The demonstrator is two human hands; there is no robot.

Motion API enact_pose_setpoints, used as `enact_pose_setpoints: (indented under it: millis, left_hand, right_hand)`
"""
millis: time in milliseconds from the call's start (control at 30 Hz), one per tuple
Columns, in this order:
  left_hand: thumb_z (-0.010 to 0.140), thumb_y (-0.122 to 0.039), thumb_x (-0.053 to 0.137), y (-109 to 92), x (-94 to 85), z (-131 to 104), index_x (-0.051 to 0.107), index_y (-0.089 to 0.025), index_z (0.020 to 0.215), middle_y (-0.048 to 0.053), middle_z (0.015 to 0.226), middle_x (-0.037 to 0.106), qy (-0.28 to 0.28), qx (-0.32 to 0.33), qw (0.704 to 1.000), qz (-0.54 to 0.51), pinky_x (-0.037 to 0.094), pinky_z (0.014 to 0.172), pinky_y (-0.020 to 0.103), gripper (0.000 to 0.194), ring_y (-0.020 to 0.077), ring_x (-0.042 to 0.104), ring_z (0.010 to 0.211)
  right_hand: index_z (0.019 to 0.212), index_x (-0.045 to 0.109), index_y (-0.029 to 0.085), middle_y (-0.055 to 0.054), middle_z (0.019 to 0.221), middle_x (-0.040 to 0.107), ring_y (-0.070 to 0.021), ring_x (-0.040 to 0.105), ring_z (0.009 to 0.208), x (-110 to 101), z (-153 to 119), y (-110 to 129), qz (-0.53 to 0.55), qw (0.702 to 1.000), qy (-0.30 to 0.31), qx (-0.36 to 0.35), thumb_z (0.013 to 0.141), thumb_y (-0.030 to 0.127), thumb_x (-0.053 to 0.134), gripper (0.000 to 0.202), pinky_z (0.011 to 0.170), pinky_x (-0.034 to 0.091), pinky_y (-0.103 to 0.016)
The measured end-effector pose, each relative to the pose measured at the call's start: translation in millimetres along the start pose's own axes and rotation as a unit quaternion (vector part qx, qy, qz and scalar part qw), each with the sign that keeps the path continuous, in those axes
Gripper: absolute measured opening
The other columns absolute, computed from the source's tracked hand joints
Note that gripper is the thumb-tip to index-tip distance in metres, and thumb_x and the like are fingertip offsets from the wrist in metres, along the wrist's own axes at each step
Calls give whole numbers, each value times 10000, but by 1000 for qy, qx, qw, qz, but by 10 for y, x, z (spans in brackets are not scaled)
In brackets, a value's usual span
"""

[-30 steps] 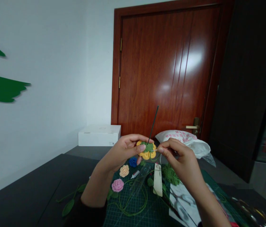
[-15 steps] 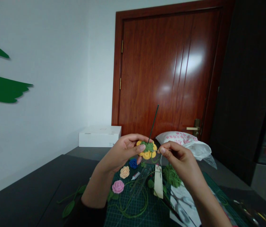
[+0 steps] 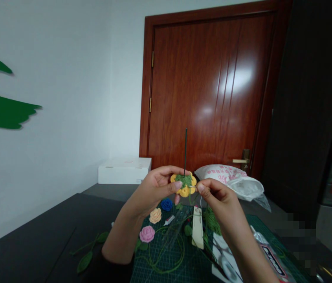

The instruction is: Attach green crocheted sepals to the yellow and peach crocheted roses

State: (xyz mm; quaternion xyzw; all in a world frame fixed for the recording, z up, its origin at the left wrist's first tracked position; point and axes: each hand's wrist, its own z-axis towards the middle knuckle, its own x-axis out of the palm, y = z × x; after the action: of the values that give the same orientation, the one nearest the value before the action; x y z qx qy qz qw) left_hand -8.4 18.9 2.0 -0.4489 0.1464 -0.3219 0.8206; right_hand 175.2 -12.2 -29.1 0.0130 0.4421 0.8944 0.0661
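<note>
My left hand [image 3: 156, 186] grips a yellow crocheted flower [image 3: 185, 192] between thumb and fingers. Its green crocheted back [image 3: 186, 181] faces me, and a thin dark green stem [image 3: 185, 151] sticks straight up from it. My right hand [image 3: 217, 193] is closed in a pinch on a thin needle [image 3: 193, 186], whose tip meets the edge of the green back. Green yarn hangs below the flower near the needle.
On the green cutting mat [image 3: 193, 259] lie a blue rose [image 3: 166, 204], a peach rose [image 3: 155, 215], a pink rose [image 3: 147, 234], a small tube [image 3: 169, 220], green yarn [image 3: 212, 220] and scissors [image 3: 229, 267]. Behind are a white box [image 3: 124, 171] and a white bag [image 3: 221, 171].
The flower has turned in my left hand, so its stem has swung left from leaning right to nearly upright. My right hand has moved slightly left and down, bringing the needle closer in.
</note>
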Motion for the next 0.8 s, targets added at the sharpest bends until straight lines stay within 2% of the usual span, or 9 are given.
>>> enact_pose_setpoints:
  millis: [167, 300, 367, 467, 533, 600, 700, 800]
  left_hand:
    - [805, -190, 716, 3, 43, 9, 671, -131, 1075, 75, 966, 677, -6, 6, 1000, -6, 509, 492, 186, 281, 81, 590, 605]
    - [770, -178, 738, 11, 95, 26, 664, -121, 1035, 74, 964, 672, -18, 5, 1000, 7, 519, 496, 202, 281, 95, 594, 623]
    - [765, -175, 739, 27, 107, 37, 658, -126, 1032, 62, 937, 667, -30, 3, 999, 15, 513, 491, 201, 284, 89, 585, 603]
    - [767, -169, 732, 59, 100, 56, 652, -133, 1033, 54, 929, 663, -53, 17, 998, 24, 497, 475, 192, 280, 72, 561, 571]
    - [768, -168, 730, 78, 92, 66, 650, -133, 1028, 59, 942, 664, -59, 23, 998, 28, 494, 475, 190, 275, 78, 568, 587]
    - [759, -164, 735, 95, 91, 73, 648, -130, 1023, 62, 946, 663, -57, 20, 998, 30, 502, 489, 195, 280, 91, 586, 618]
    - [758, -162, 734, 120, 97, 81, 645, -129, 1031, 47, 906, 660, -58, 15, 997, 45, 509, 514, 206, 289, 89, 589, 604]
    - [784, -180, 716, 158, 95, 97, 643, -131, 1040, 36, 897, 656, -79, 26, 994, 71, 496, 516, 205, 271, 66, 567, 554]
  right_hand:
    - [721, 607, 190, 18, 639, 519, -142, 445, 603, 59, -29, 19, -29, 999, -3, -29, 868, 437, 603, 288, 564, 339, -262]
    - [713, 572, 203, 16, 633, 545, -145, 472, 585, 93, -48, 37, -147, 982, -50, -111, 901, 340, 573, 233, 563, 352, -260]
    - [789, 573, 210, 6, 685, 593, -157, 532, 626, 78, -40, 24, -179, 972, -63, -138, 902, 286, 570, 136, 601, 393, -262]
    - [917, 561, 218, -4, 766, 635, -169, 594, 679, 14, -2, -30, -162, 978, -49, -119, 903, 247, 565, 33, 642, 446, -268]
    - [871, 568, 216, 4, 728, 617, -165, 590, 654, -25, 22, -64, -160, 981, -37, -99, 903, 233, 561, 38, 619, 446, -264]
    - [781, 569, 213, 11, 675, 593, -160, 574, 621, -36, 29, -73, -178, 978, -34, -101, 904, 215, 556, 124, 589, 429, -260]
    - [783, 593, 209, -4, 698, 613, -170, 576, 645, -13, 4, -28, -250, 955, -41, -153, 912, 187, 542, 141, 601, 422, -273]
    - [969, 646, 213, -64, 943, 656, -212, 606, 813, 4, -28, 44, -339, 911, -74, -223, 897, 166, 568, 115, 670, 447, -310]
